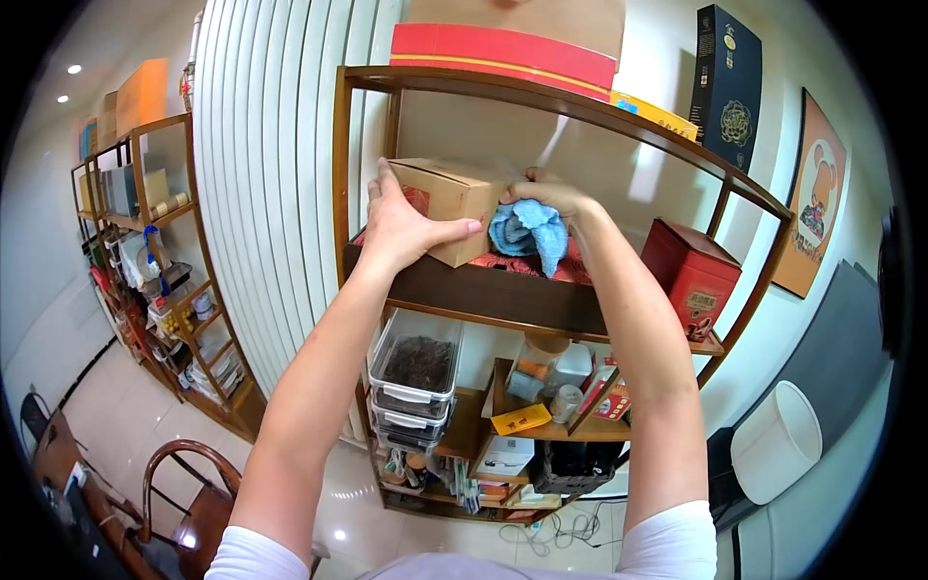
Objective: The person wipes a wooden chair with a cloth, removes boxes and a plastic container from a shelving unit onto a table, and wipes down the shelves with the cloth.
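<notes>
A brown cardboard box with a red print sits on the upper wooden shelf. My left hand grips its left side, with the thumb across the front and the fingers at the far left edge. At the box's right side, my right hand is closed on a crumpled blue cloth, which hangs down in front. Part of the right hand's fingers is hidden behind the cloth and the box. Beneath the box and cloth lies a red patterned item, mostly covered.
A dark red tin stands at the shelf's right end. Stacked clear containers and a yellow packet are below. Overhead, the top shelf carries a red box and a black box. Cables lie on the floor.
</notes>
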### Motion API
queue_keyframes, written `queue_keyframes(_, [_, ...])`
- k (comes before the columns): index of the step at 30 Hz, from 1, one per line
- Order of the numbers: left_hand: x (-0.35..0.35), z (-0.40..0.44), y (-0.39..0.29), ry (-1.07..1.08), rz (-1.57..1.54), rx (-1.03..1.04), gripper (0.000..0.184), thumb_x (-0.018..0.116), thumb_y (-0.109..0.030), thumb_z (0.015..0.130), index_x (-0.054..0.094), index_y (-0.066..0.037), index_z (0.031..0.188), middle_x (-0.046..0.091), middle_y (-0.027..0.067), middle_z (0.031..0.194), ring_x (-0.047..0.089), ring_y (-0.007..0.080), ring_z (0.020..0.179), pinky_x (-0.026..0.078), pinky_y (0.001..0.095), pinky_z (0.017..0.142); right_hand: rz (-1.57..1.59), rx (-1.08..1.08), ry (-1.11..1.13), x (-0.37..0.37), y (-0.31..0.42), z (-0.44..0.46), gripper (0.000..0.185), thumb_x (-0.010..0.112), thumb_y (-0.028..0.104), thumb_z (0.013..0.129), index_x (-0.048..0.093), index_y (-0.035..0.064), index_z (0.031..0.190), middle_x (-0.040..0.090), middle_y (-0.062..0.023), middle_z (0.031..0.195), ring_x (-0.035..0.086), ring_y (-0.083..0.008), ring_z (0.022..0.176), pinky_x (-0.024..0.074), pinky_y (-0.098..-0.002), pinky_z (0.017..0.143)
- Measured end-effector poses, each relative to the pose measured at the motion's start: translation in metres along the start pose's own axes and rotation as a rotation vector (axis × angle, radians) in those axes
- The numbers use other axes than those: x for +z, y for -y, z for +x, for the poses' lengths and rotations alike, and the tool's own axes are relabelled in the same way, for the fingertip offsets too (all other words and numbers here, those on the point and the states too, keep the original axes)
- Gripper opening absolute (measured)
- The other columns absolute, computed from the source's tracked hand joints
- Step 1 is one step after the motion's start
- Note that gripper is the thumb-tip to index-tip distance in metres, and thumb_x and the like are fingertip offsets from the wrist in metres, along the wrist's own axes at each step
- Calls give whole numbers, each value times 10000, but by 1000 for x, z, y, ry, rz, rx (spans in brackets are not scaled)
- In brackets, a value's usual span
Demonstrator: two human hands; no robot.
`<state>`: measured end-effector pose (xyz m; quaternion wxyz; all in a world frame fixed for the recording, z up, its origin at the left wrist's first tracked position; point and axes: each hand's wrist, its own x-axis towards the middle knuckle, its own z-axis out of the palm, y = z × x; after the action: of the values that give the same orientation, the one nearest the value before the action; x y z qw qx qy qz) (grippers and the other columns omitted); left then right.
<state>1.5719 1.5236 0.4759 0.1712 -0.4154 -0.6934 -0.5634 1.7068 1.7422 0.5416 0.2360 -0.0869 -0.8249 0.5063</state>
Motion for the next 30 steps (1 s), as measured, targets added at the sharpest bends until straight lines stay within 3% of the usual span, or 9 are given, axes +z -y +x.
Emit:
queue_keyframes(1, [-1,-2,-1,0,2,-6,1622,963,-593,449,33,152,1550,302,361,1518,383,453,1425,371,476,1178,-36,13,7,0,2,-2,722,817,246,743,521,-163,1258,706,-213,1027,724,-206,837,598,-289,706])
queue_keyframes(2, [-1,-3,-2,-6,-14,8,1619,965,-589,451,35,157,1547,308,361,1512,381,453,1425,361,472,1185,-42,8,-63,3,-1,-6,493,785,259,778,637,-81,1104,728,-136,927,709,-178,752,592,-289,683])
queue_keyframes(6, [1,-6,-5,-5,-104,65,1584,976,-555,462,65,170,1535,321,356,1503,371,440,1430,347,462,1193,100,177,1,-2,0,-18,284,742,285,824,715,15,907,732,-65,835,684,-155,697,581,-302,663])
queue_keyframes(11, [-2,-16,-26,-3,-154,103,1544,987,-514,475,91,166,1533,323,325,1508,375,415,1429,353,444,1190,-139,32,-217,-5,24,-48,492,797,282,711,700,-92,1015,724,-156,870,708,-206,716,575,-320,636])
queue_keyframes(15, [-8,-28,-44,33,-235,135,1546,995,-493,472,85,158,1540,317,302,1521,370,401,1435,348,435,1196,-190,-93,-302,5,47,-87,573,782,277,683,656,-133,1064,715,-177,880,707,-213,742,578,-318,672])
queue_keyframes(17, [-10,-39,-50,13,-262,129,1561,1003,-473,463,66,144,1549,319,282,1526,373,390,1435,346,430,1201,-363,-114,-416,1,49,-99,688,768,294,665,603,-166,1149,704,-207,939,704,-217,814,561,-318,737])
queue_keyframes(21, [-24,-66,-67,-33,-261,202,1527,1020,-372,484,65,138,1561,405,292,1509,437,346,1411,378,397,1179,-285,-187,-401,8,58,-134,566,772,233,665,605,-79,1107,676,-158,947,666,-192,834,536,-308,720])
queue_keyframes(25, [-41,-97,-74,-87,-291,353,1547,1031,-371,464,65,176,1542,380,286,1525,389,344,1444,316,393,1208,-218,-317,-370,20,55,-162,508,768,195,668,610,-51,1083,650,-97,919,632,-169,804,521,-292,742])
queue_keyframes(30, [-63,-148,-83,-186,-183,405,1595,1043,-446,431,81,188,1535,383,272,1534,374,346,1454,266,393,1227,-67,-418,-221,41,45,-185,529,752,124,686,588,-49,1159,665,-94,977,643,-152,867,530,-284,799])
